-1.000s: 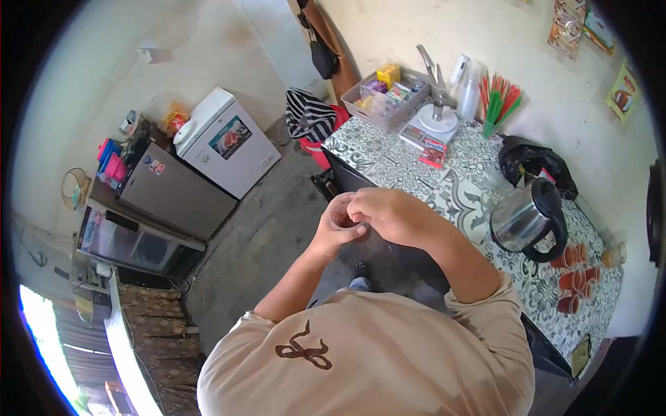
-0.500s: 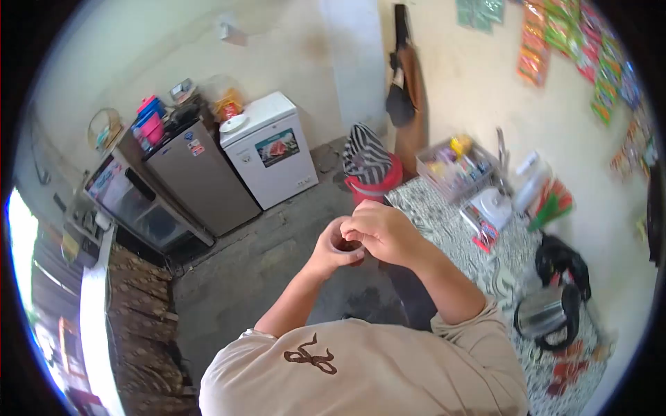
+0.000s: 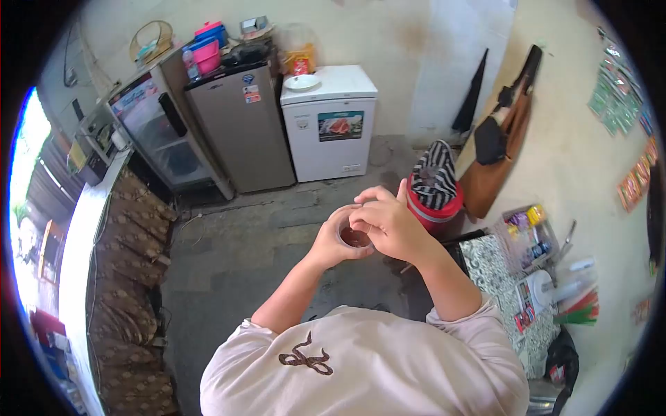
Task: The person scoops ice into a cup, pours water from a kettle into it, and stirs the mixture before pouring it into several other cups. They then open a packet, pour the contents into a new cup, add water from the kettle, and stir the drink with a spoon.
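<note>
In front of my chest my left hand (image 3: 331,244) is wrapped around a small clear plastic cup (image 3: 354,238) with a dark brown drink in it. My right hand (image 3: 390,225) rests on the cup's rim from the right, fingers curled over the top. Both hands touch the cup; its lower part is hidden by my fingers. I stand on a grey concrete floor, beside the patterned counter (image 3: 490,258) at my right.
A red bucket (image 3: 434,209) with a striped cloth stands just past my hands. A white chest freezer (image 3: 331,122), a grey fridge (image 3: 243,125) and a glass-door cooler (image 3: 159,132) line the far wall. A patterned bench (image 3: 132,263) runs along the left. A clear tray of packets (image 3: 525,236) sits on the counter.
My view has swung left, away from the counter and kettle toward the fridges and the floor. My hands keep the same hold on the cup.
</note>
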Motion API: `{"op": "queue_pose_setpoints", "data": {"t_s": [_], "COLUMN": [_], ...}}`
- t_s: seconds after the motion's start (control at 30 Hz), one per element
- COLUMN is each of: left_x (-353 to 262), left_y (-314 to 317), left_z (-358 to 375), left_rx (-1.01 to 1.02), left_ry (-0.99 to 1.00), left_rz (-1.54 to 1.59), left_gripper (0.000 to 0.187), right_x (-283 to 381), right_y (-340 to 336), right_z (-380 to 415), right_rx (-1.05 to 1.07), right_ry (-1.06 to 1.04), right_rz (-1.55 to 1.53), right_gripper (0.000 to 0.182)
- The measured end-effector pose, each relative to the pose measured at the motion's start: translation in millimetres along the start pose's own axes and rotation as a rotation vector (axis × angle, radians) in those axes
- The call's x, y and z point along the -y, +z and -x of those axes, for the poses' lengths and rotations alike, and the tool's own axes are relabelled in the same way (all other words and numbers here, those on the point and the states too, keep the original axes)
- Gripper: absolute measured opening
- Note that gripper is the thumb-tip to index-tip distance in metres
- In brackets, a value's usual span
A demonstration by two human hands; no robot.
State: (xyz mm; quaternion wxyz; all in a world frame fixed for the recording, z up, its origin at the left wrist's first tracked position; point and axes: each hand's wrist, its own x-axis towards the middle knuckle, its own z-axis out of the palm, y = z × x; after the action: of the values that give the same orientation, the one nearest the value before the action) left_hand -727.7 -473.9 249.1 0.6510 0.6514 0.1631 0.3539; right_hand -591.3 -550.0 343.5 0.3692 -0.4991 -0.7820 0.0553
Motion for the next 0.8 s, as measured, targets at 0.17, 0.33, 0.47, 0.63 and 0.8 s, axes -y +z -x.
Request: {"op": "queue_pose_setpoints", "data": {"t_s": [0.17, 0.33, 0.47, 0.63, 0.8], "left_x": [20, 50, 62, 86, 101], "left_y": [-42, -77, -101, -137, -154], "left_z": [-24, -70, -129, -230, -326], "left_rx": [-0.121, -0.215, -0.263, -0.254, -0.208], "left_ry": [-0.019, 0.027, 0.015, 0.171, 0.054], "left_rz": [-0.046, -0.148, -0.147, -0.435, -0.322], "left_gripper": [0.061, 0.057, 0.056, 0.059, 0.065], "right_x": [-37, -93, -153, -237, -324], "right_y": [34, 55, 60, 47, 20], "right_z": [-41, -79, -124, -185, -232], "right_rx": [-0.072, -0.062, 0.004, -0.091, -0.095], "right_ry": [0.015, -0.045, -0.022, -0.120, -0.041], "right_rz": [0.022, 0.019, -0.109, -0.029, -0.109], "right_gripper": [0.005, 0.004, 0.003, 0.004, 0.004]}}
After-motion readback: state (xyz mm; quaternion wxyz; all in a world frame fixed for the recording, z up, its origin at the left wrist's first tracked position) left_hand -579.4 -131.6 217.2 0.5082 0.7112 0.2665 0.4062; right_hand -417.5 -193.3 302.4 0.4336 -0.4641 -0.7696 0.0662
